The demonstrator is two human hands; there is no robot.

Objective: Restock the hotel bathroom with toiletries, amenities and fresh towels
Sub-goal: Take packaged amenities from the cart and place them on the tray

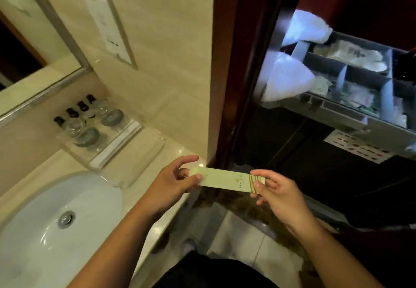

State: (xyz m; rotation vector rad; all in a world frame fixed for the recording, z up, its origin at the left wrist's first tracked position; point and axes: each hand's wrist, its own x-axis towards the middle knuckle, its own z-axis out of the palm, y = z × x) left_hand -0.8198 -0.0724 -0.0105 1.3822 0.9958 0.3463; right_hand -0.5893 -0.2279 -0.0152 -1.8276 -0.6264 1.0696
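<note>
A long, pale green amenity packet (225, 179) with gold stripes at one end is held level over the right end of the vanity counter (144, 152). My left hand (177, 179) pinches its left end. My right hand (276, 194) pinches the striped right end. A clear amenity tray (155, 150) stands at the back of the counter. It carries several small black-capped bottles (77, 110), two glasses (111, 116) and flat white packets (119, 141). Outside the doorway, a grey housekeeping cart tray (346, 112) holds packets in compartments, with white towels (290, 83) beside it.
A white oval sink (56, 224) lies at the lower left. A mirror (27, 44) hangs at the upper left, and a white panel (105, 24) is fixed to the tiled wall. A dark wooden door frame (234, 74) separates the bathroom from the cart. The floor below is tiled.
</note>
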